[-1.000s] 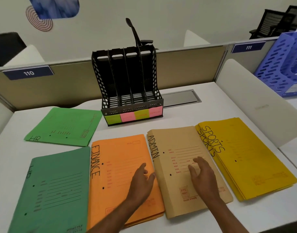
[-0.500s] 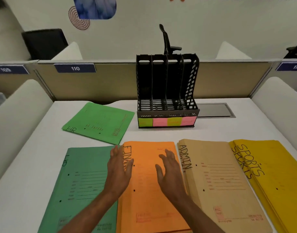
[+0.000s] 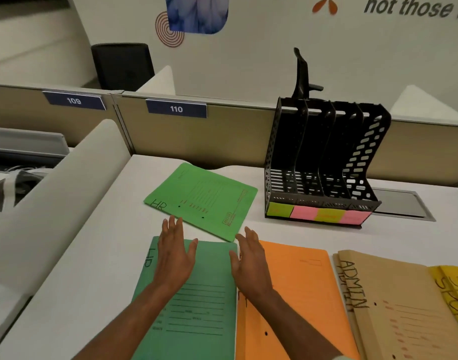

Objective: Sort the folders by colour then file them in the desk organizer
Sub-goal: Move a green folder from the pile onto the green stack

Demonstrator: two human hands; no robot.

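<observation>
You are holding your left hand (image 3: 174,255) palm down over the far end of the dark green folder (image 3: 204,307). Its fingers are straight and slightly apart, gripping nothing, and the fingertips are reaching past the folder's far edge, close to the near edge of the light green folder (image 3: 204,201). Your right hand (image 3: 251,261) is hovering or resting just beside it, also palm down. Its fingers are straight and loosely together, with the thumb spread, over the seam where the dark green folder is meeting the orange folder (image 3: 300,294). Whether either palm is pressing on the paper cannot be told from this view.

The dark green folder is lying flat on the white desk (image 3: 92,268) at the left end of the near row. The orange folder is sitting against its right edge, and the tan folder (image 3: 394,307), marked ADMIN, is lying to the right of that. The yellow folders (image 3: 453,289) are overlapping the tan one at the right border.

The light green folder, marked HR, is lying apart from the row. It is turned at an angle, farther back on the desk and left of the desk organizer (image 3: 324,162). The desk organizer, black with four upright slots, is standing at the back of the desk in front of the partition (image 3: 222,136). Its front lip is carrying four sticky labels (image 3: 318,213), alternating yellow-green and pink.
</observation>
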